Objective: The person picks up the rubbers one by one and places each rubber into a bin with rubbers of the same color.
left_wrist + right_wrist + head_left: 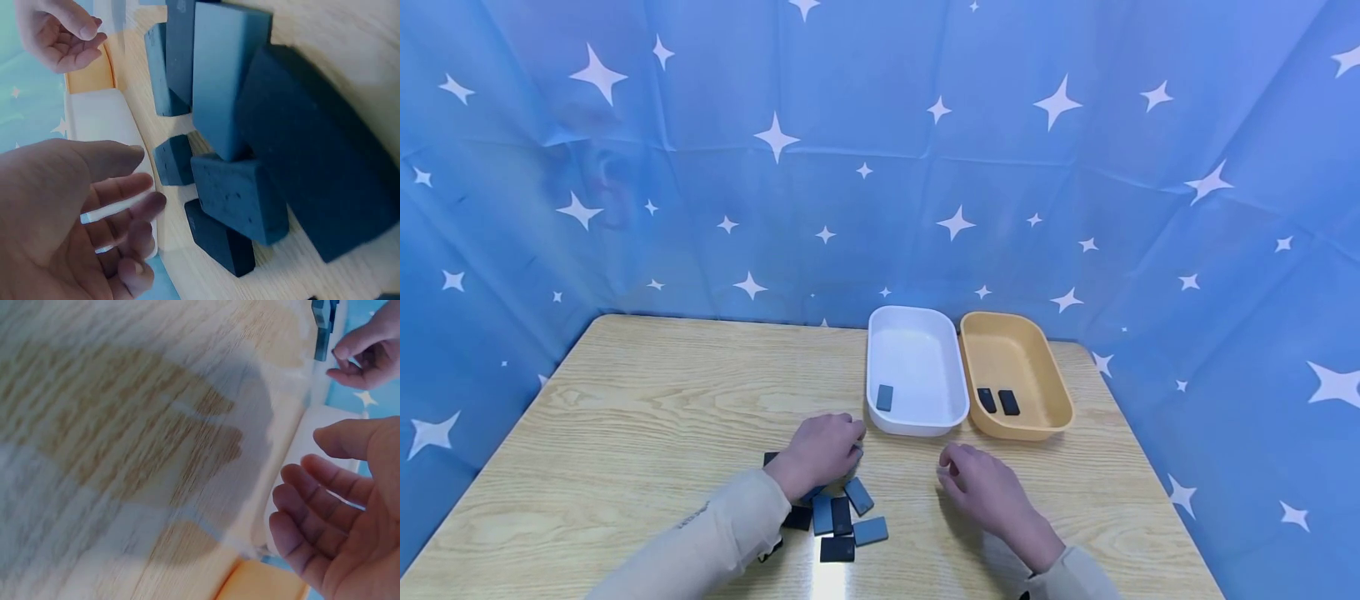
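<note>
Above a pale wood worktop (700,375), with fingers loosely bent, thumb held apart from them and nothing gripped: the left hand (822,450). Off to its right, equally relaxed and holding nothing, with a gap between thumb and fingers: the right hand (988,487).

Below the left hand and on its near side, close together with some touching: a loose group of black and blue-grey blocks (222,75). Among these, right of the left wrist, a black block (842,517) against a blue-grey block (822,515), a slanted block (859,496) nearer the fingertips, and a dark block (837,549) closer to the body (others partly hidden by the left sleeve (748,508)).

Beyond and between both hands, a white tray (925,358) with a grey block (884,397) in its near left corner. Ahead of the right hand, just beside the white tray, an orange tray (1015,354) with two black pieces (1009,402) at its near end. Farther beyond both hands, a blue curtain (865,92) patterned with white stars.
</note>
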Action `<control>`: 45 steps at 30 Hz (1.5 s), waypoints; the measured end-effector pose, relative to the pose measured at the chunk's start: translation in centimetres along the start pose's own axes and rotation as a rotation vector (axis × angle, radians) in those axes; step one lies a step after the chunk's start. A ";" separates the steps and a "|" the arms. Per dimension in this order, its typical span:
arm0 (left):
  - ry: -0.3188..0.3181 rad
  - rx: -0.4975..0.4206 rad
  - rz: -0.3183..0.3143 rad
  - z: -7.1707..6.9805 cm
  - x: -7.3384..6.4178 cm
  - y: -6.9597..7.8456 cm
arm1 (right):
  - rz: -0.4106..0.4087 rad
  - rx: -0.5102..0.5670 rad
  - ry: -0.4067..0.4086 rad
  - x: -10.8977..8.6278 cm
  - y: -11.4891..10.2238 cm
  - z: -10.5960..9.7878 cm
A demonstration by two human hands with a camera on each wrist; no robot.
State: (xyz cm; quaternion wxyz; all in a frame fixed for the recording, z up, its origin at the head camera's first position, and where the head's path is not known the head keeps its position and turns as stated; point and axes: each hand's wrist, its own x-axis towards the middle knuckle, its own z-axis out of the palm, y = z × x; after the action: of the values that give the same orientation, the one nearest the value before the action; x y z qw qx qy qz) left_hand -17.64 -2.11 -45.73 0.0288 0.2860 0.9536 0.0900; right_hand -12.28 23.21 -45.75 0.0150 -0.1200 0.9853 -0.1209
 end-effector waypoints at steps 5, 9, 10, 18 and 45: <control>-0.022 0.037 -0.018 0.2 0.2 0.3 | -0.003 0.015 -0.006 0.1 -0.1 0.1; -0.044 0.068 -0.029 0.4 0.3 0.5 | -0.001 0.027 -0.015 0.1 -0.2 0.2; -0.052 0.076 -0.036 0.4 0.4 0.5 | 0.001 0.029 -0.019 0.1 -0.2 0.2; -0.071 0.085 -0.057 0.7 0.5 0.8 | 0.014 0.043 -0.056 0.3 -0.2 0.4; -0.040 0.069 0.006 1.2 0.6 0.8 | 0.018 0.045 -0.067 0.1 -0.5 0.2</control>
State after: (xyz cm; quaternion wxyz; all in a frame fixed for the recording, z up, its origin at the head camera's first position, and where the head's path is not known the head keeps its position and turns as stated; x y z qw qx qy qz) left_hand -17.56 -0.91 -46.74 0.0377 0.2916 0.9544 0.0516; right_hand -12.27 22.67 -45.85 0.0517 -0.1149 0.9823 -0.1388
